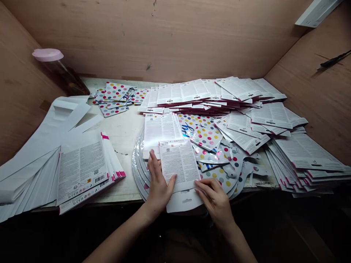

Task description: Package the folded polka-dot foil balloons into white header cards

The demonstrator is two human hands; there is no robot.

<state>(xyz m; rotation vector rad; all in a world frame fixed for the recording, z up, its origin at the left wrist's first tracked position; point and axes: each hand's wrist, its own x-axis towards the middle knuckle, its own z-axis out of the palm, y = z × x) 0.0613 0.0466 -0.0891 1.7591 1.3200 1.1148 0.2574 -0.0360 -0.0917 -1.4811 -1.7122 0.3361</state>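
Observation:
A printed white card packet (179,164), its hanging-hole flap pointing towards me, lies between my hands. My left hand (157,182) holds its left edge, thumb on the printed face and fingers stretched up alongside. At the lower right edge, near the flap, my right hand (215,199) pinches the packet between thumb and fingertips. Under it is another printed packet (161,126). Beneath both lies a pile of flat, round, polka-dot foil balloons (216,155) with silvery edges, some of them folded.
Stacked printed packets (183,91) run along the back, with more packets (309,153) at the right. A printed stack (82,171) and blank white card sleeves (30,160) lie left. Folded polka-dot pieces (116,91) and a pink-lidded bottle (59,69) stand behind. Wooden walls (164,40) enclose the table.

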